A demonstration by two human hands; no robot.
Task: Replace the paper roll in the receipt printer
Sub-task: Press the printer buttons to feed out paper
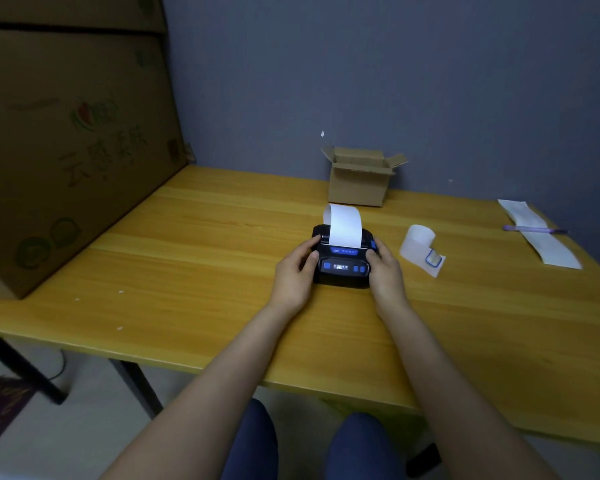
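Both hands, left (297, 271) and right (385, 270), clasp the receipt printer (342, 261) on the worktop (187, 271); a paper strip (343, 225) curls out toward 12 o'clock, lid apparently closed.

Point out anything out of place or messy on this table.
A loose curled paper strip lies right of the printer, and small white scraps dot the table near the big carton. Nothing looks damaged.
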